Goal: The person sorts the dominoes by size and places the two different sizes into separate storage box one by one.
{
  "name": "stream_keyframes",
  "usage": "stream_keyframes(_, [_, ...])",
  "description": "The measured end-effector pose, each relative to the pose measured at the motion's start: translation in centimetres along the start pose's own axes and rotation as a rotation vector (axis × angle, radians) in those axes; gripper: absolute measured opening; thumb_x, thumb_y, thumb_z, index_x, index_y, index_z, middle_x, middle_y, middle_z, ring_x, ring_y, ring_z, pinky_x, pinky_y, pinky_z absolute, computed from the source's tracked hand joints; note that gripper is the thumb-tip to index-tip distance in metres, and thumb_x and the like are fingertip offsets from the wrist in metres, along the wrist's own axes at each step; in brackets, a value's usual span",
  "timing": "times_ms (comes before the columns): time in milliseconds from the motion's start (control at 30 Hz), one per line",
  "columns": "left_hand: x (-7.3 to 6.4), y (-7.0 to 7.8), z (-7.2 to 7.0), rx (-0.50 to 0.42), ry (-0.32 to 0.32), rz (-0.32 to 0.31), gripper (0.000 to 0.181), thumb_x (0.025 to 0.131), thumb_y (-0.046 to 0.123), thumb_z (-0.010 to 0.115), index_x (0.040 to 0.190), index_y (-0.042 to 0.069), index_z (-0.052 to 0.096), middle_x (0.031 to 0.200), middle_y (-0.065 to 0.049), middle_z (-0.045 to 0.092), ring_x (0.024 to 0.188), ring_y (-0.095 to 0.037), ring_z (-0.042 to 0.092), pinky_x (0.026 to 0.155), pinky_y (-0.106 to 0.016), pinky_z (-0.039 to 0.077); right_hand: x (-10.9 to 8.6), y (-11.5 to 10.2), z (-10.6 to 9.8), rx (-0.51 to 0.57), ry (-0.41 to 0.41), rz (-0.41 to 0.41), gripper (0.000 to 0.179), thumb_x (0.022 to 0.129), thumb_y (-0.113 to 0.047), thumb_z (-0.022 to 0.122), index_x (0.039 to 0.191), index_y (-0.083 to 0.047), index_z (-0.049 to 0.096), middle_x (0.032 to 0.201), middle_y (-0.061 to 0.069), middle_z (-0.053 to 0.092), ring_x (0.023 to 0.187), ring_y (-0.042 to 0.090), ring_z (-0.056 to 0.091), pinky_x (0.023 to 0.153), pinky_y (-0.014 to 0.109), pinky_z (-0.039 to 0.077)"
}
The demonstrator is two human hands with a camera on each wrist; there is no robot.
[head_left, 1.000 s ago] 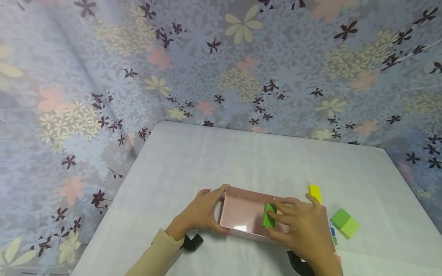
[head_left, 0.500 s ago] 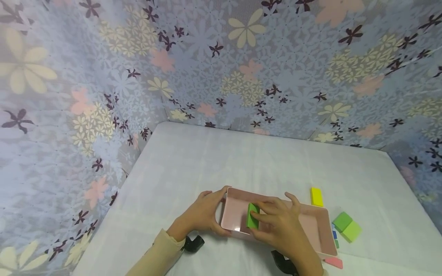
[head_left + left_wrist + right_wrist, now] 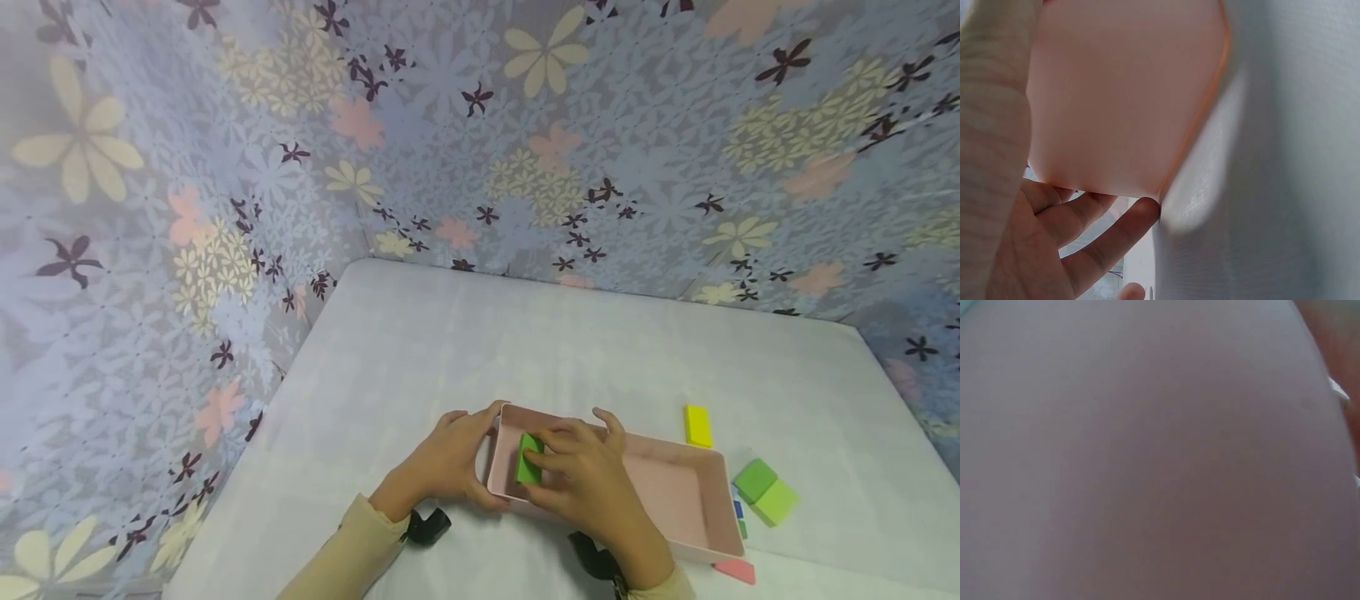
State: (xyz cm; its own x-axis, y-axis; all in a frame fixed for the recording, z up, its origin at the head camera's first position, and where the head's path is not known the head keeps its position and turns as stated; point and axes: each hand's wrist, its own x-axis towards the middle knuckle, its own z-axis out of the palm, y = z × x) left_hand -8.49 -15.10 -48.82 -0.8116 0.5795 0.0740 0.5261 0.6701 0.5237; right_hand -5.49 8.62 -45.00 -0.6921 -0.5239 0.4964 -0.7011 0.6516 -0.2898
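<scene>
A long pink open box [image 3: 675,492] sits near the front of the white-covered table. My left hand [image 3: 446,462] grips its left end, thumb at the near corner and fingers at the far one. In the left wrist view, fingers [image 3: 1113,240] reach along the box's end wall. Over the left part of the box's inside, my right hand [image 3: 581,475] pinches a green block [image 3: 528,460] between thumb and fingers, holding it upright. Only a blurred pink surface of the box [image 3: 1147,450] fills most of the right wrist view; the block is hidden there.
Right of the box lie a yellow block [image 3: 697,426], a dark green block [image 3: 755,480] and a light green block [image 3: 776,502]. Small blue [image 3: 738,509] and green pieces show beside its right end, and a pink piece [image 3: 736,571] at its near right corner. Floral cloth [image 3: 525,167] hangs behind.
My right hand has carried the green block leftward along the box to its left end, uncovering the box's right part. The left hand keeps its grip. The view has shifted slightly.
</scene>
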Motion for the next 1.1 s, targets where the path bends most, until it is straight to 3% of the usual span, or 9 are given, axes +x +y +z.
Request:
stream_keyframes(267, [-0.1,-0.1,0.2,0.023,0.003,0.029,0.120,0.060,0.075,0.082,0.153,0.021,0.028,0.133,0.013,0.059,0.127,-0.002,0.052,0.111,-0.056,0.037,0.7,-0.5,1.5,-0.016,-0.028,-0.001,0.038,0.061,-0.039,0.095,0.093,-0.021,0.083,0.110,0.001,0.077,0.106,0.023,0.062,0.105,0.067,0.019])
stream_keyframes(600, [-0.8,-0.5,-0.2,0.072,-0.029,0.010,0.125,0.062,0.076,0.080,0.156,0.017,0.025,0.134,0.010,0.060,0.127,-0.005,0.053,0.113,-0.053,0.036,1.5,-1.4,3.4,-0.018,-0.096,0.032,0.036,0.065,-0.042,0.093,0.094,-0.024,0.083,0.111,0.000,0.077,0.106,0.022,0.063,0.108,0.066,0.017])
stream_keyframes(967, [-0.8,-0.8,-0.1,0.057,-0.025,0.007,0.126,0.061,0.077,0.080,0.157,0.017,0.025,0.131,0.012,0.059,0.121,-0.002,0.054,0.113,-0.052,0.035,2.2,-1.6,4.1,-0.036,-0.169,0.076,0.028,0.068,-0.046,0.090,0.088,-0.028,0.083,0.111,-0.006,0.076,0.107,0.019,0.063,0.110,0.067,0.016])
stream_keyframes(1100, [-0.8,-0.8,0.0,0.056,-0.026,0.003,0.127,0.061,0.076,0.080,0.158,0.018,0.024,0.138,0.011,0.056,0.126,-0.002,0.052,0.114,-0.052,0.035,2.4,-1.8,4.3,-0.058,-0.220,0.111,0.027,0.068,-0.046,0.090,0.086,-0.027,0.083,0.110,-0.007,0.076,0.109,0.019,0.062,0.110,0.067,0.018])
